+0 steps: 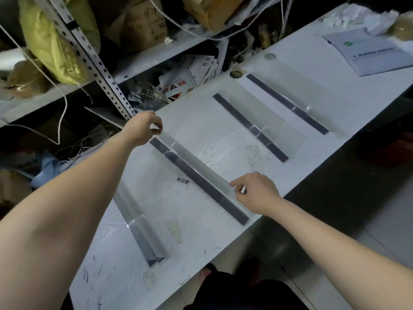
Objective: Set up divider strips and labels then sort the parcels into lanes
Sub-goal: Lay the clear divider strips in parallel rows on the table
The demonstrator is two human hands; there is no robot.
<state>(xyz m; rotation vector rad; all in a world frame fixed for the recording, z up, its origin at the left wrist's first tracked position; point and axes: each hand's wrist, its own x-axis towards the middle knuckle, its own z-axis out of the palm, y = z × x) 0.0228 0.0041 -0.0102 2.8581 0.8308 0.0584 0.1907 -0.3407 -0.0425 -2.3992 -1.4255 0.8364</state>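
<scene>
Clear plastic divider strips on dark bases, four in all, lie across the white desk [201, 231]: the first strip [138, 231] nearest left, the second strip [196, 173], the third strip [252, 128] and the fourth strip [288, 104] farther right. One label [182, 181] with black characters lies flat just left of the second strip. One pale parcel [368, 52] sits at the desk's far right end. The hands are well apart, with the second strip spanning between them: the left hand [143, 128] pinches its far end and the right hand [254, 193] pinches its clear edge near the near end.
</scene>
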